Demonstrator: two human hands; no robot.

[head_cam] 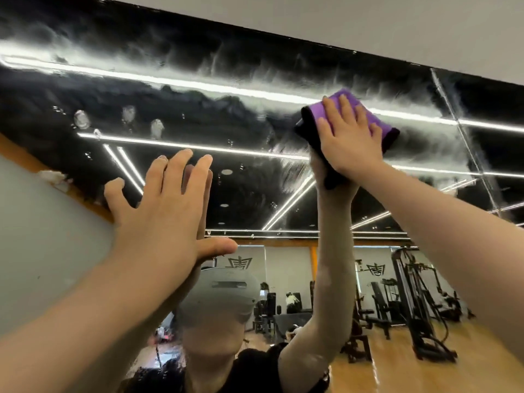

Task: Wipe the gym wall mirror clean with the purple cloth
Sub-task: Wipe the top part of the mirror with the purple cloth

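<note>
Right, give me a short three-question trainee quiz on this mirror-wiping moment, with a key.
1. True or false: the right hand presses the purple cloth flat on the mirror.
2. What does the left hand hold? A) a spray bottle B) nothing, fingers spread at the glass C) a second cloth
3. Fill in: the white cleaning streaks lie mostly along the ______ part of the mirror.

Key: 1 true; 2 B; 3 upper.
</note>
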